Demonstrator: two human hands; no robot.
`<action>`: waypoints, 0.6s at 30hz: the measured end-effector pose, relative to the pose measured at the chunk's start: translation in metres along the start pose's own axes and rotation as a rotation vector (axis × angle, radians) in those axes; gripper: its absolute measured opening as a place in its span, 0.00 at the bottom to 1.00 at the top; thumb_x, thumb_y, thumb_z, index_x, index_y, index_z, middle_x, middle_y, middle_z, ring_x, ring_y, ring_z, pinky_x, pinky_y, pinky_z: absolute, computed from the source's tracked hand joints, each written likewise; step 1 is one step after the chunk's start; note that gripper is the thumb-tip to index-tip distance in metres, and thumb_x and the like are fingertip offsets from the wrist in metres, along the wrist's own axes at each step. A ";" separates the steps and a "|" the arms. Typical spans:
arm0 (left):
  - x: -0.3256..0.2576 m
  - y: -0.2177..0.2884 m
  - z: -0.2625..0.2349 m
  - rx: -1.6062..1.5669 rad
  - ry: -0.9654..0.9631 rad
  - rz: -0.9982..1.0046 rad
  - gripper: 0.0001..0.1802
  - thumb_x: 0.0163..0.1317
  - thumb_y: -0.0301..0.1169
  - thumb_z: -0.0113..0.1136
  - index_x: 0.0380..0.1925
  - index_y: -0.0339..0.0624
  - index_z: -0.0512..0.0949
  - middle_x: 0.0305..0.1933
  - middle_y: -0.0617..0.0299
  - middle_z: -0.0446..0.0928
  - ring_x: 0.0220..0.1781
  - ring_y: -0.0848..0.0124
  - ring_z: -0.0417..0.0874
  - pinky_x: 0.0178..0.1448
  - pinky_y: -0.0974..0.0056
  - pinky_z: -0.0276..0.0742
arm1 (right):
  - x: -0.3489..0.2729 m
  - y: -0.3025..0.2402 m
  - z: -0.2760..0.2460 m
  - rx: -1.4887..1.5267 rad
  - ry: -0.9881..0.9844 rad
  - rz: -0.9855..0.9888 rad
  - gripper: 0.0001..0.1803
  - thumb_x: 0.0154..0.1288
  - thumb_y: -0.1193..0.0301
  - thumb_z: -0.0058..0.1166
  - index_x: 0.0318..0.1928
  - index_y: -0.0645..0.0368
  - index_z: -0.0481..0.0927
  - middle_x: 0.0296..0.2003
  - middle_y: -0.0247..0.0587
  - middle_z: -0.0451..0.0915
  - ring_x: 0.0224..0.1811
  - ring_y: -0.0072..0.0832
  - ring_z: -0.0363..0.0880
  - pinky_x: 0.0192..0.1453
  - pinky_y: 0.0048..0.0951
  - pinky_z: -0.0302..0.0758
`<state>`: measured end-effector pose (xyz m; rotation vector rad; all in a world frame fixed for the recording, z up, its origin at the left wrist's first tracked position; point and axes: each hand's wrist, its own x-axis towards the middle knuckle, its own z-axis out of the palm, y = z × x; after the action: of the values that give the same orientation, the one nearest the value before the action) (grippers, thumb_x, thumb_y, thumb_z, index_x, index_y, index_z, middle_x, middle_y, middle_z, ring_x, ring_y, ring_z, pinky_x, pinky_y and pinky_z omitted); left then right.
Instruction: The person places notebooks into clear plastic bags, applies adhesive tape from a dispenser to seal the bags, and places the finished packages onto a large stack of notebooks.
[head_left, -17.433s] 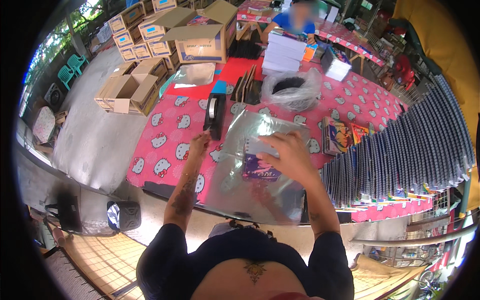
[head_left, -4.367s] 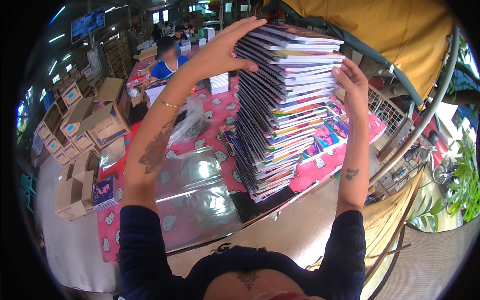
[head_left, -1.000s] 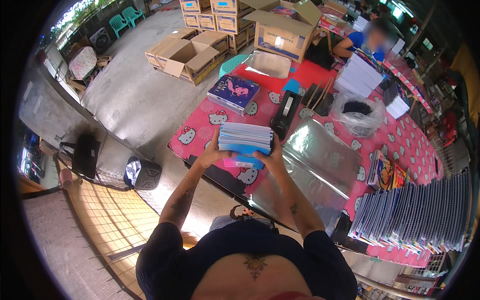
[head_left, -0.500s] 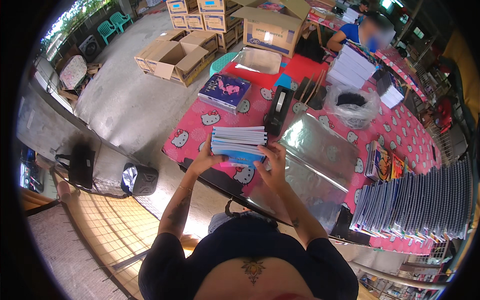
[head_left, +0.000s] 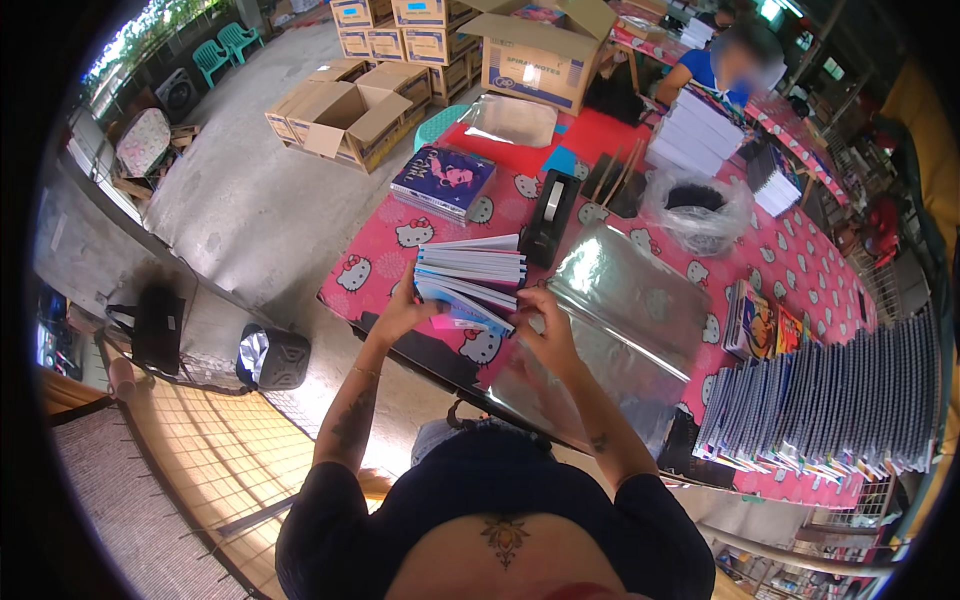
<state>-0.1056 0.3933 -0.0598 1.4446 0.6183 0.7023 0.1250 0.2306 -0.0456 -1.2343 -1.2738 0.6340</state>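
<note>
A pink patterned cloth covered the table, with clear plastic sheets spread right of the small notebooks. These fanned apart at the table's near left part, the left hand grasping their left side; the right hand met their right edge, its grip impossible to tell. Far left, open cartons and green chairs stood on concrete floor.

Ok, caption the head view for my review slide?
The left hand holds a fanned stack of notebooks, right hand at its edge, near a black tape dispenser and clear plastic sheet.
</note>
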 end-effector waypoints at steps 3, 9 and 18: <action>0.001 0.002 0.001 0.024 -0.006 0.033 0.47 0.48 0.24 0.70 0.68 0.37 0.57 0.54 0.57 0.76 0.53 0.68 0.77 0.60 0.62 0.74 | -0.003 0.014 -0.006 -0.102 -0.006 -0.019 0.31 0.56 0.79 0.66 0.61 0.60 0.72 0.52 0.42 0.75 0.52 0.31 0.78 0.56 0.30 0.73; 0.000 -0.017 0.002 -0.128 0.048 -0.052 0.42 0.51 0.22 0.64 0.68 0.37 0.59 0.51 0.59 0.77 0.49 0.70 0.79 0.54 0.64 0.78 | 0.019 0.024 0.006 0.448 -0.021 -0.008 0.67 0.41 0.60 0.81 0.76 0.56 0.47 0.65 0.45 0.63 0.68 0.35 0.63 0.70 0.37 0.62; 0.000 -0.020 0.015 -0.202 0.120 -0.043 0.33 0.51 0.20 0.62 0.61 0.36 0.69 0.48 0.58 0.78 0.46 0.69 0.81 0.50 0.64 0.80 | 0.044 0.043 0.033 0.308 0.047 -0.015 0.51 0.45 0.61 0.80 0.64 0.60 0.59 0.55 0.43 0.72 0.59 0.32 0.73 0.63 0.36 0.71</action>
<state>-0.0935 0.3830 -0.0790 1.2059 0.6496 0.7981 0.1163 0.2932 -0.0747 -0.9784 -1.0980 0.7551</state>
